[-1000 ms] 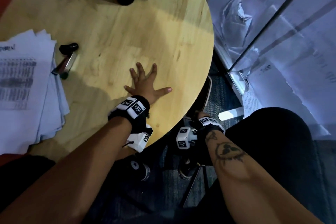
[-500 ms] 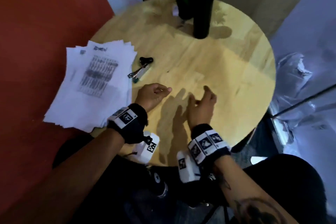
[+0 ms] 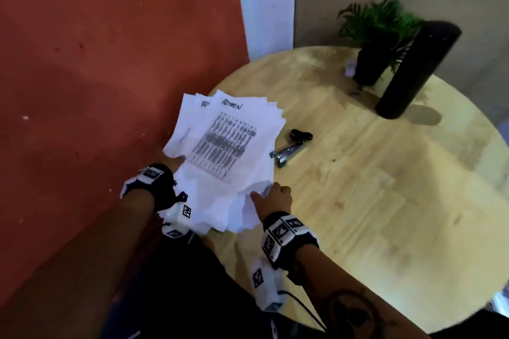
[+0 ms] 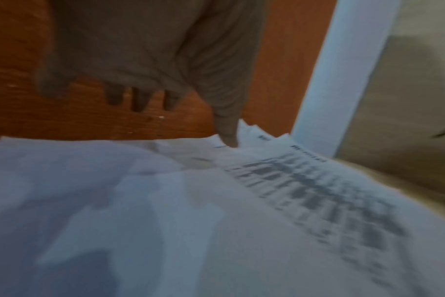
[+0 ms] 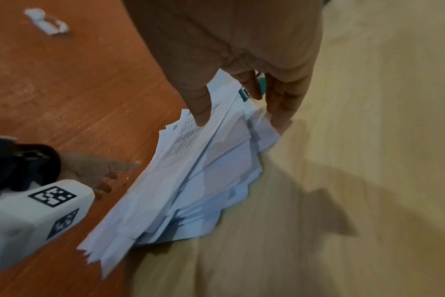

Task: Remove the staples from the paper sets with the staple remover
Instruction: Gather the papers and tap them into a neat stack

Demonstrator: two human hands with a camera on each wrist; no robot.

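Both hands moved onto paper stack (image 3: 225, 151) | right hand (image 3: 274, 198) pinching corner | left hand (image 3: 172, 164) fingers underneath, thumb on top

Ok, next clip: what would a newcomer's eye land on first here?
Probably the fanned stack of papers at the round table's left edge, gripped by the left hand and right hand on opposite sides. Next, the staple remover lying untouched just right of the stack.
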